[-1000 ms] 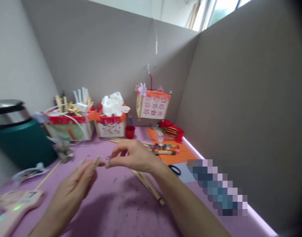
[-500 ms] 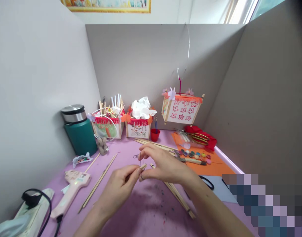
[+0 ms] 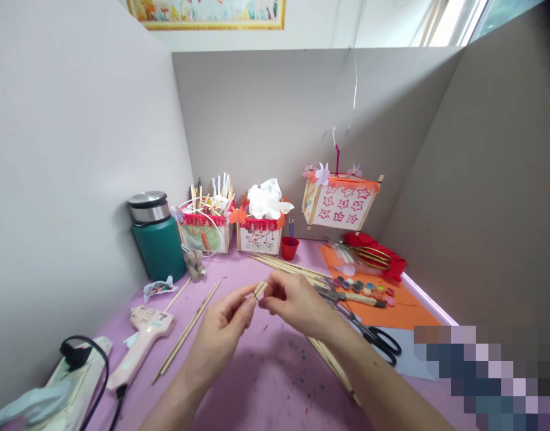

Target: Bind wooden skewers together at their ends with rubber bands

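Both of my hands meet above the purple table (image 3: 275, 383) at mid-frame. My left hand (image 3: 223, 326) pinches the end of a short wooden stick piece (image 3: 259, 291) between thumb and forefinger. My right hand (image 3: 297, 302) closes its fingertips on the same stick end, where a thin dark thread or wire seems to wrap; it is too small to tell. A bundle of long wooden sticks (image 3: 333, 365) lies under my right forearm.
A pink glue gun (image 3: 142, 338) and a power strip (image 3: 72, 374) lie at the left, two loose sticks (image 3: 187, 329) beside them. Black scissors (image 3: 376, 338), paint pots (image 3: 362, 287) on orange paper, a green flask (image 3: 156, 236), two decorated boxes (image 3: 257, 230) and a hanging paper lantern (image 3: 340, 200) stand behind.
The camera has swung left and back, bringing the flask, glue gun and scissors into sight. My hands stay joined on the short stick and have lifted slightly.
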A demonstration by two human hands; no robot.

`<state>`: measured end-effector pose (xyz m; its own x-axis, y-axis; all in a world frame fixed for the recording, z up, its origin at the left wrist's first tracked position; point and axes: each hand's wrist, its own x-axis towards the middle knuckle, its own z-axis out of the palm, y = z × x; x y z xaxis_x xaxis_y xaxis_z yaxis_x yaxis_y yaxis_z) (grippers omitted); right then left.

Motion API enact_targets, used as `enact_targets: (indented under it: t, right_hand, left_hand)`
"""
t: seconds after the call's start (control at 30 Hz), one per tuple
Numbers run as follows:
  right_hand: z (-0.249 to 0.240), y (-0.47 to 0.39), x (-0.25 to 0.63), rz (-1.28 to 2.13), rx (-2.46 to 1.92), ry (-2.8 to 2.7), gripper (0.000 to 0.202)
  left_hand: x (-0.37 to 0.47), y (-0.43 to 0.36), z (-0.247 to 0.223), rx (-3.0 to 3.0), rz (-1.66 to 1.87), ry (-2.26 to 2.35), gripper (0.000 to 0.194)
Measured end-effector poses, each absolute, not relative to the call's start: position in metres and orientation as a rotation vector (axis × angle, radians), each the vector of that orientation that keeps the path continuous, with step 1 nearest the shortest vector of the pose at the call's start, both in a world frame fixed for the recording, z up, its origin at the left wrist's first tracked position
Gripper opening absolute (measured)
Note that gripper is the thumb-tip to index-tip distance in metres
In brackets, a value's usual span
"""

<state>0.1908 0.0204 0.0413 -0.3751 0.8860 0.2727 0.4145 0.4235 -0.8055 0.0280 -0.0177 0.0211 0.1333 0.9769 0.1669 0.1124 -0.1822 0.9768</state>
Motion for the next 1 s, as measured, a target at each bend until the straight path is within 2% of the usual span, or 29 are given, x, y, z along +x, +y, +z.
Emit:
enact_targets:
  t: [0.2, 0.37, 0.5, 0.57, 0.7, 0.8, 0.9, 1.0]
  right_hand:
    - [0.038, 0.023, 0.177, 1.155, -1.030, -1.518, 0.010]
    - [0.034, 0.020, 0.173, 1.695, -0.534, -1.094, 0.011]
    - [0.029, 0.018, 0.169, 1.844, -0.374, -0.930, 0.012]
    - [0.030, 0.013, 0.167, 1.745, -0.526, -1.160, 0.014]
    - [0.041, 0.002, 0.166, 1.083, -0.776, -1.792, 0.010]
    - [0.050, 0.005, 0.174, 0.915, -0.904, -1.779, 0.013]
    - [0.049, 0.019, 0.186, 1.284, -1.024, -1.489, 0.017]
    - [0.037, 0.030, 0.191, 1.760, -0.940, -1.297, 0.018]
  left_hand:
    - [0.025, -0.017, 0.025, 1.160, 1.275, 1.028, 0.047]
    - [0.024, -0.014, 0.025, 1.014, 1.276, 0.919, 0.049]
    - [0.020, -0.010, 0.024, 0.923, 1.224, 0.843, 0.045]
    - [0.016, -0.008, 0.023, 0.918, 1.219, 0.859, 0.047]
    - [0.014, -0.008, 0.018, 1.262, 1.233, 1.178, 0.040]
    - [0.020, -0.013, 0.017, 1.817, 1.204, 1.379, 0.027]
    - [0.027, -0.019, 0.018, 2.065, 1.207, 1.287, 0.027]
    - [0.029, -0.022, 0.021, 1.867, 1.271, 1.258, 0.033]
